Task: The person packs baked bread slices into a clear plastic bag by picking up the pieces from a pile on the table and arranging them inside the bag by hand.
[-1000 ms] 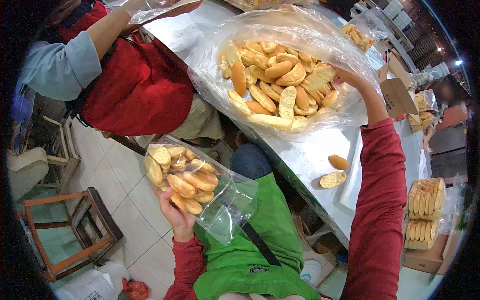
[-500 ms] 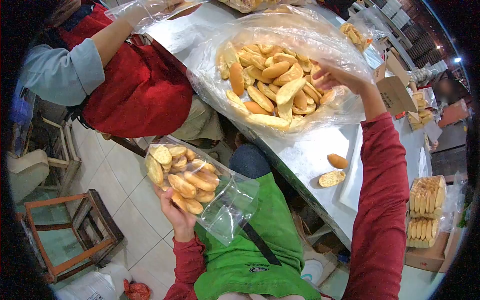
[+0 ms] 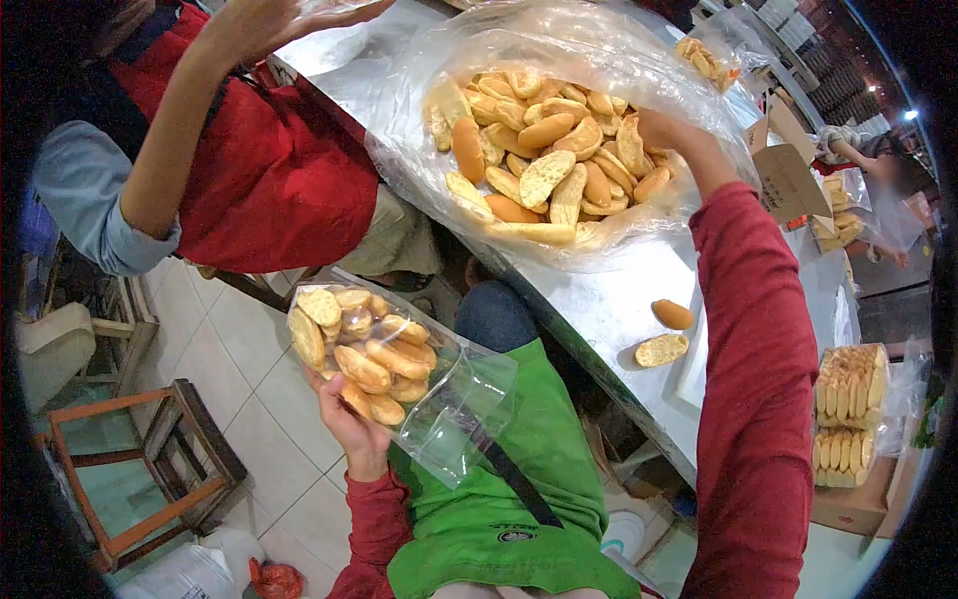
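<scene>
The clear bag [image 3: 464, 429] lies tilted above the green apron [image 3: 549, 499], bread rolls [image 3: 384, 364] bunched at its far left end and the other end slack. The left hand [image 3: 349, 419] curls around its lower side, thumb in front, probably because the loose rolls need support from beneath. The right hand [image 3: 671, 135] reaches into the large plastic bag [image 3: 599, 40] at the edge of the bread pile [image 3: 544, 170]; its fingertips are hidden, so I cannot tell how far open it is or whether it has a piece. That bag's mouth is spread wide, which seems to keep the pile within reach. It rests on the table [image 3: 599, 299], where two loose pieces [image 3: 662, 349] lie nearby. Beyond, a co-worker's hand [image 3: 289, 20] touches clear plastic.
</scene>
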A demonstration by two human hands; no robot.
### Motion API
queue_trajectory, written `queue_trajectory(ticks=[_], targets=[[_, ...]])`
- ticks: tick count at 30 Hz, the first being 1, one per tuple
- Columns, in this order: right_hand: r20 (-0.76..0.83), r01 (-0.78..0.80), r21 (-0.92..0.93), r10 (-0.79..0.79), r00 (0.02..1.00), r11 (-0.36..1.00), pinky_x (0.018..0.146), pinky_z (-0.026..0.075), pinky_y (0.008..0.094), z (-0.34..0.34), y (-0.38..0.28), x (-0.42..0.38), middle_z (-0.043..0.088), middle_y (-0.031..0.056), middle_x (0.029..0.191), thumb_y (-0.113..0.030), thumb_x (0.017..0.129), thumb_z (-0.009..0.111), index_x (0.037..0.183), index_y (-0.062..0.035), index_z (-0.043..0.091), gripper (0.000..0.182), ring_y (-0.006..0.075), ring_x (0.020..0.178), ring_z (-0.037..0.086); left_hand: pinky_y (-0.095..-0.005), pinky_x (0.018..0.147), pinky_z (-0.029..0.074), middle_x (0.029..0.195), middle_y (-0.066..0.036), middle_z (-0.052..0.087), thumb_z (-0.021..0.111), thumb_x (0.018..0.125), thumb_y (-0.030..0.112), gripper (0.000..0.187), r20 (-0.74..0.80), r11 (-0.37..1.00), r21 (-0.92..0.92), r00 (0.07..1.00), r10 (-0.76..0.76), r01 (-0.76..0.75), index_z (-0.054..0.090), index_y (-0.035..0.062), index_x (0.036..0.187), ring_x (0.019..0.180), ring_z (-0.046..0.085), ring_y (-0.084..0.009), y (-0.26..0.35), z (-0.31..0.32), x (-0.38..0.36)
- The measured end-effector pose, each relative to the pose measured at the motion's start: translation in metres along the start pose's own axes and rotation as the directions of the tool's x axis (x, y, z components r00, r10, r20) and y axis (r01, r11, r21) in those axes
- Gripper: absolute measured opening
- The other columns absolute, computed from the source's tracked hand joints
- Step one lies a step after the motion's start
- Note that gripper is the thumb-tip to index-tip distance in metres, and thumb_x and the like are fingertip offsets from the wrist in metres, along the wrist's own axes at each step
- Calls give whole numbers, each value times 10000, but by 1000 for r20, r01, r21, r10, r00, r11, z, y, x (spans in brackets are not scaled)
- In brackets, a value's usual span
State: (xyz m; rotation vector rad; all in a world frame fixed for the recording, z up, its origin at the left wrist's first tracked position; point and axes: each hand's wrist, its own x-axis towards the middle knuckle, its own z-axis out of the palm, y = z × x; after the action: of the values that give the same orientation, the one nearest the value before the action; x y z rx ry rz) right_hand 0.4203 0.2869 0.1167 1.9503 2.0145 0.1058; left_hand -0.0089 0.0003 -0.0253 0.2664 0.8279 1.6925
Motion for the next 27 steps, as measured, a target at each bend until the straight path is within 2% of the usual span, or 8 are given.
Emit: queue_trajectory(ticks=[4,9,12,15,19,21,27], targets=[[116,26,-118,-13,993,993,774,523,408,22,-17,3,675,192,1048,-271,910,511,1148,-33,579,343,296,909,670,-424,1047,392,1375,-108,454,451,859,167,572,-51,1000,8,999,10,-10,340,99,1416,1242,473,-287,5,7,-3],[76,6,-103,2,997,995,772,522,410,11,-12,-8,671,198,1044,-254,908,509,1144,-32,583,332,304,907,667,-425,1056,381,1390,-103,441,447,859,161,584,-40,1000,4,999,27,-27,327,115,1428,1256,459,-288,4,4,0],[1,-7,-12,7,1000,1000,771,521,411,-10,-5,-16,669,202,1042,-244,907,507,1141,-32,585,325,309,906,665,-425,1056,381,1394,-100,437,446,857,161,589,-30,1000,-18,1000,3,-4,325,123,1432,1259,456,-288,6,9,-3],[-128,-31,205,59,990,978,769,520,412,-28,3,-18,667,206,1040,-233,905,506,1139,-31,587,319,314,905,664,-424,1052,385,1393,-100,438,445,855,161,593,-60,1000,-4,998,-8,7,321,124,1434,1257,458,-286,4,5,-2],[-158,-46,350,108,982,935,768,519,413,-33,4,-29,664,212,1037,-219,904,504,1136,-30,590,311,320,904,661,-423,1044,394,1383,-102,445,444,856,160,586,-48,1000,0,999,-19,19,326,117,1429,1249,466,-282,5,9,-3],[-131,-52,339,101,986,939,767,519,414,-29,4,-31,662,214,1036,-212,903,503,1134,-30,591,308,324,903,660,-423,1042,397,1377,-103,449,444,856,160,582,-44,999,-11,999,-32,32,330,113,1424,1244,471,-280,4,5,-2],[73,-31,119,23,997,992,764,517,416,17,-18,-40,658,222,1031,-192,900,500,1129,-29,595,297,334,901,657,-423,1039,401,1365,-104,461,443,864,167,563,-40,1000,16,999,11,-11,341,109,1415,1226,489,-281,4,9,-3]])
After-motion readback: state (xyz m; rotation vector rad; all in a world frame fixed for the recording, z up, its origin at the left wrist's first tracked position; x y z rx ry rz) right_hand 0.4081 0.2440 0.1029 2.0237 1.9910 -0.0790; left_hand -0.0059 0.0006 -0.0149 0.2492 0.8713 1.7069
